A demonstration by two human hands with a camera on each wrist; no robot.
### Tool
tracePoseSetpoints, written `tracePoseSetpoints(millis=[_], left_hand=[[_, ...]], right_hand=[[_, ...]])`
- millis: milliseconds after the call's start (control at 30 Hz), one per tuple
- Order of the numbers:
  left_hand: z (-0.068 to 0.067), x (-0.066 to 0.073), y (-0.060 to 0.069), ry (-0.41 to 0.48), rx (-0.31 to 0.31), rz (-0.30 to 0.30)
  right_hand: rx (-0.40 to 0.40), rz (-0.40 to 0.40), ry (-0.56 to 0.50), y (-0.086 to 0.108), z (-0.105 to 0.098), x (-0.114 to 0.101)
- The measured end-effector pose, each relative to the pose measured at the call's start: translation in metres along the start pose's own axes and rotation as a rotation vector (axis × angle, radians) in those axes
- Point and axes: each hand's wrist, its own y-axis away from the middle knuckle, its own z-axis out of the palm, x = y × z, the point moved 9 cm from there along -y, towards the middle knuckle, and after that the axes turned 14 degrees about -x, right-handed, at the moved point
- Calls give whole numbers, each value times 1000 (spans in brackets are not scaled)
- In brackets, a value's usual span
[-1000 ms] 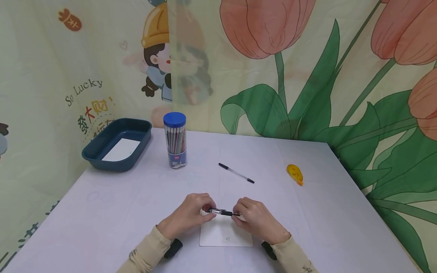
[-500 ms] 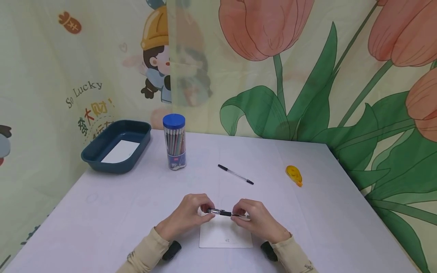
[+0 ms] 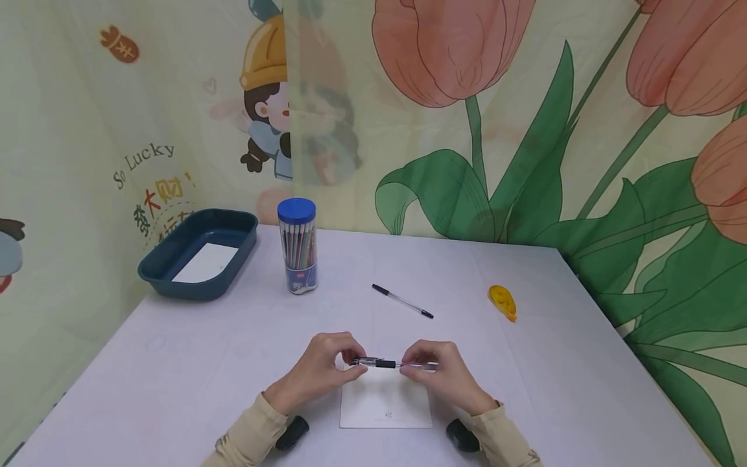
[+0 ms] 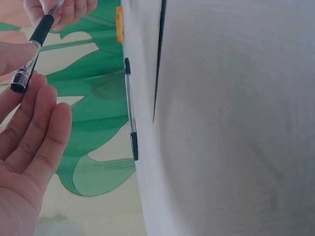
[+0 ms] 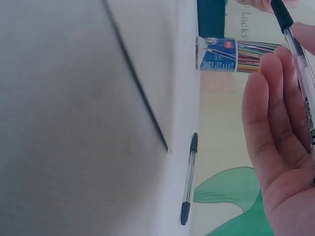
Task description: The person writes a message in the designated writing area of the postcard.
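Pinched by the fingers of the left hand (image 3: 321, 370) and right hand (image 3: 446, 375), the pen (image 3: 385, 364) could be tipped toward the white card (image 3: 385, 407) if either pinch were loosened.

Person's R hand (image 3: 448, 373) has shifted slightly outward, i.e. away from L hand (image 3: 328, 360), vs. 1.0 s ago. Slim clear-and-black plastic pen (image 3: 386, 364): black grip section prev. ran right up to R fingers (image 3: 413, 353); a short light-coloured length now shows betw. the two. Clear plastic barrel (image 3: 430, 366) now visible in hollow of R hand, incl. more than at 0.5 s; 1.0 s ago only a dark bit showed there. Beige cloth R cuff (image 3: 489, 418) moved out w/ hand. Head view pitched up slightly; bench (image 3: 233, 363) sits approx. a touch lower.
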Motion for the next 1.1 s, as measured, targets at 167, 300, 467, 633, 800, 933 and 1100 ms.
tracePoseSetpoints(millis=[167,300,467,633,800,933,1100], left_hand=[[-1,-1,1,26,12,10],[-3,0,0,29,39,15],[-7,0,1,31,74,9],[-10,0,2,40,100,3],[-9,-2,2,52,108,-4],[-9,-1,2,62,112,-4],[-10,4,1,76,123,21]], right_hand=[[33,98,-112,1,-4,9],[52,128,-229,1,-4,15],[76,154,-389,1,-2,21],[103,149,-556,3,2,25],[118,109,-704,4,6,25],[116,82,-749,4,10,25],[80,49,-829,1,20,24]])
